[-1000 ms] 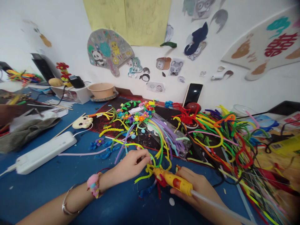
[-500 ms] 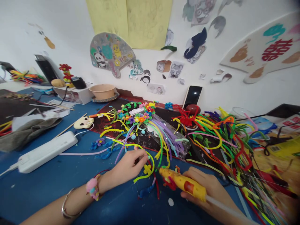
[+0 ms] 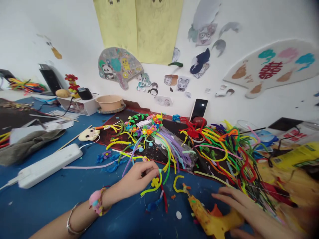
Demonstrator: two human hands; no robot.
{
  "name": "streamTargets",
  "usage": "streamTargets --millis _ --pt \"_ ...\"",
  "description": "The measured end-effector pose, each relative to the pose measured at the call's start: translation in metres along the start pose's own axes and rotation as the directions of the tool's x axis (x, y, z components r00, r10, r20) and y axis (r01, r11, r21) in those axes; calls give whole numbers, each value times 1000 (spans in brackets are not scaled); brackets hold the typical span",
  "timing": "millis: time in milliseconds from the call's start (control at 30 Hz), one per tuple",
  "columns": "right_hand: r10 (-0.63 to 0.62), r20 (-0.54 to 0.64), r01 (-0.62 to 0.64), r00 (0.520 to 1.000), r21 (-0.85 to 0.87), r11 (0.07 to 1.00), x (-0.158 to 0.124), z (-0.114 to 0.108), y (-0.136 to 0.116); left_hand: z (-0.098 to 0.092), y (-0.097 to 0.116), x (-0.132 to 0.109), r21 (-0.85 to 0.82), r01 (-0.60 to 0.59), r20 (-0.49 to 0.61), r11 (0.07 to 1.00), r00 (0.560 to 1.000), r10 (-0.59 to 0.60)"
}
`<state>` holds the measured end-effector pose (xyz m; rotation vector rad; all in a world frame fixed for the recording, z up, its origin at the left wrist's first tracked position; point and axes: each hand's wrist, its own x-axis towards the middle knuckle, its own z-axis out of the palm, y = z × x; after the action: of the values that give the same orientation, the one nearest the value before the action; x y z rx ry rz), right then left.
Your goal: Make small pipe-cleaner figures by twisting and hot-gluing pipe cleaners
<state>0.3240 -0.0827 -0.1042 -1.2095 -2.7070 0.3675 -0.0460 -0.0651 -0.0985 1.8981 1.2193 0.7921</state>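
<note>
My left hand (image 3: pixel 142 177) is closed in a pinch above the blue table. A tiny pale green bit shows at its fingertips, but what it grips is mostly hidden. Just beside the fingertips are a yellow-green pipe cleaner (image 3: pixel 149 191) and a small yellow flower (image 3: pixel 155 182). At the lower right, a yellow hot glue gun (image 3: pixel 205 219) lies with its nozzle toward the upper left. My right hand (image 3: pixel 249 210), slightly blurred, is open over the glue gun's handle end, fingers stretched apart. A curved yellow pipe cleaner (image 3: pixel 175 186) lies close to the nozzle.
A flower wreath (image 3: pixel 149 131) and a bag of purple pipe cleaners (image 3: pixel 174 144) lie mid-table. Tangled pipe cleaners (image 3: pixel 224 142) spread at right. A white power strip (image 3: pixel 51 164) is at left. A phone (image 3: pixel 199 109) leans on the wall near a beige bowl (image 3: pixel 109 102).
My right hand has let go of the glue gun and opened. The glue gun has turned and moved lower right. My left hand stays nearly in place; the camera view has shifted slightly.
</note>
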Motion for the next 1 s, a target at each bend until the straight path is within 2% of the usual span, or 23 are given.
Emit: streamTargets --millis 67,167,267,367,567,767,900,1000 --pt "0 -73 5 997 59 998 21 -12 -21 4 7 0 28 -61 51 998 997 59" --pt "5 -243 49 970 216 975 64 -20 -63 11 15 -3 76 -133 69 988 989 128" --pt "0 -255 92 967 351 932 101 -12 -95 14 18 -7 95 -148 64 984 988 142" --pt "-20 -291 148 957 424 893 120 1 -107 15 18 -9 114 -165 58 980 985 159" --pt "31 -316 131 948 479 868 122 2 -103 14 21 0 250 -215 51 944 977 208" --pt "116 -360 73 926 470 880 99 -2 -78 -8 17 7 527 -193 130 827 981 145" --pt "208 -357 6 911 516 857 90 3 -60 -19 8 8 587 -203 208 784 973 96" --pt "251 -322 -37 913 545 837 90 7 -54 -18 1 8 577 -208 247 790 966 74"
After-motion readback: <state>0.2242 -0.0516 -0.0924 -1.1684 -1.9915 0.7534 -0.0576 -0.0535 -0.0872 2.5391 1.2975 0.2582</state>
